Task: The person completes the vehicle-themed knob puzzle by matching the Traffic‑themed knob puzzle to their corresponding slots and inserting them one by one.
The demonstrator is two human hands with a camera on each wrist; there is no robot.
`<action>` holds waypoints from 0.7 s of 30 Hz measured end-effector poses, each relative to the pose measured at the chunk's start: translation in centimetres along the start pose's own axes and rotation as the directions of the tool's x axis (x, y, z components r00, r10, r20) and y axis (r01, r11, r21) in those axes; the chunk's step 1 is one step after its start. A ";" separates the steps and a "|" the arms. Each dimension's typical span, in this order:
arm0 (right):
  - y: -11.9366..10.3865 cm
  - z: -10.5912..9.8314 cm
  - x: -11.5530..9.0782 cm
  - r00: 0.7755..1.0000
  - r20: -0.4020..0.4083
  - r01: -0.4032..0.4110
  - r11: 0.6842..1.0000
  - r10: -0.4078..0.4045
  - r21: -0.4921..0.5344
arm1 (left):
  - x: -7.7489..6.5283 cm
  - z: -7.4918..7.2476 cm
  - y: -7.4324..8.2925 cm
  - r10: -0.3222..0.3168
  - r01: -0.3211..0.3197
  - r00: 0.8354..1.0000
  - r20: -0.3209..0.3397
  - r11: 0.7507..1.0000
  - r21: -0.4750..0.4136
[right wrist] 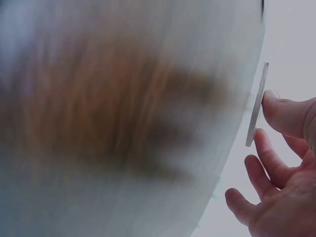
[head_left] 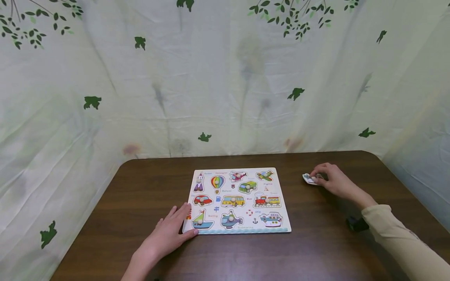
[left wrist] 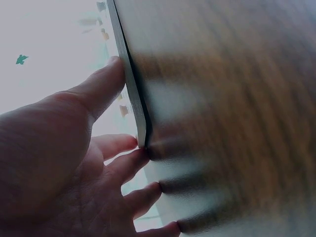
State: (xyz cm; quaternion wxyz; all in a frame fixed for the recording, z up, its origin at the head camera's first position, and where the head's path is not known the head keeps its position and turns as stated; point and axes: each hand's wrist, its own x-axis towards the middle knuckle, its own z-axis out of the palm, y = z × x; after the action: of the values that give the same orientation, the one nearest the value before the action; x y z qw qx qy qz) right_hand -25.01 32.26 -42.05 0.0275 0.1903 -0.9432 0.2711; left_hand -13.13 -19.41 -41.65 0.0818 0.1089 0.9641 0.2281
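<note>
A wooden knob puzzle board [head_left: 242, 230] with printed vehicles lies flat on the brown table. Bus [head_left: 233, 201], train [head_left: 267, 201], sailboat [head_left: 202, 221] and ship [head_left: 271, 219] shapes show on it, among several others. At the board's lower left corner rests my left hand [head_left: 168, 231], thumb along the front edge, the other fingers spread at the left side. Off to the right, my right hand [head_left: 332, 180] pinches a small flat puzzle piece [head_left: 307, 179] between thumb and fingers. The right wrist view shows that piece [right wrist: 256, 106] edge-on; its picture cannot be made out.
The wooden table [head_left: 140, 183] reaches back to a pale curtain [head_left: 218, 86] with leaf prints. A dark object [head_left: 356, 224] sits by the right sleeve [head_left: 397, 234], partly hidden by it. Bare tabletop lies between the board and the right hand.
</note>
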 end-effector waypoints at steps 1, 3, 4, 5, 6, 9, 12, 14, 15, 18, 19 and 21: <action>-0.2 0.1 -0.1 1.000 -0.001 0.011 1.000 -0.011 0.000 | 0.0 0.0 0.0 0.002 -0.002 1.000 -0.002 1.000 0.001; -0.6 0.3 -0.2 1.000 0.000 0.026 1.000 -0.026 0.005 | 0.0 0.0 0.0 0.004 -0.004 1.000 -0.003 1.000 0.001; -0.8 0.4 -0.3 1.000 -0.002 0.031 0.999 -0.031 0.008 | 0.0 0.0 0.0 0.004 -0.004 1.000 -0.003 1.000 -0.003; -1.0 0.4 -0.3 0.999 -0.003 0.035 0.999 -0.035 0.012 | 0.0 0.0 0.0 0.003 -0.003 1.000 -0.003 1.000 -0.005; -1.2 0.5 -0.4 0.999 -0.003 0.041 0.999 -0.041 0.016 | 0.0 0.0 0.0 0.002 -0.002 1.000 -0.001 1.000 -0.008; -1.9 0.8 -0.7 0.998 -0.005 0.064 0.998 -0.063 0.026 | 0.0 0.0 0.0 -0.003 0.003 1.000 0.005 1.000 -0.016; -2.7 1.2 -1.0 0.995 -0.008 0.098 0.995 -0.098 0.035 | 0.0 0.0 -0.1 -0.009 0.009 1.000 0.014 1.000 -0.017; -3.3 1.4 -1.2 0.994 -0.013 0.113 0.993 -0.112 0.045 | 0.0 0.0 -0.1 -0.010 0.010 1.000 0.016 1.000 -0.017; -3.7 1.5 -1.2 0.993 -0.015 0.117 0.992 -0.117 0.048 | 0.0 0.0 -0.1 -0.008 0.008 1.000 0.015 1.000 -0.015; -4.7 1.8 -1.5 0.992 -0.023 0.127 0.990 -0.126 0.055 | 0.0 -0.1 0.0 -0.003 0.003 1.000 0.011 1.000 -0.018; -5.1 1.9 -1.6 0.991 -0.025 0.135 0.989 -0.134 0.057 | 0.0 -0.1 0.0 -0.001 0.001 1.000 0.008 1.000 -0.018; -5.8 2.2 -1.8 0.988 -0.031 0.154 0.986 -0.152 0.058 | -0.1 -0.1 0.0 0.000 0.000 1.000 0.008 1.000 -0.019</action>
State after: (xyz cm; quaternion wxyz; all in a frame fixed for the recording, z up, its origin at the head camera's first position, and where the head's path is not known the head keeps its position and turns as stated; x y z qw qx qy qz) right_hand -21.07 27.21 -41.31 0.0550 0.2593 -0.9167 0.2990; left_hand -13.06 -19.52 -41.56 0.0868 0.1092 0.9615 0.2369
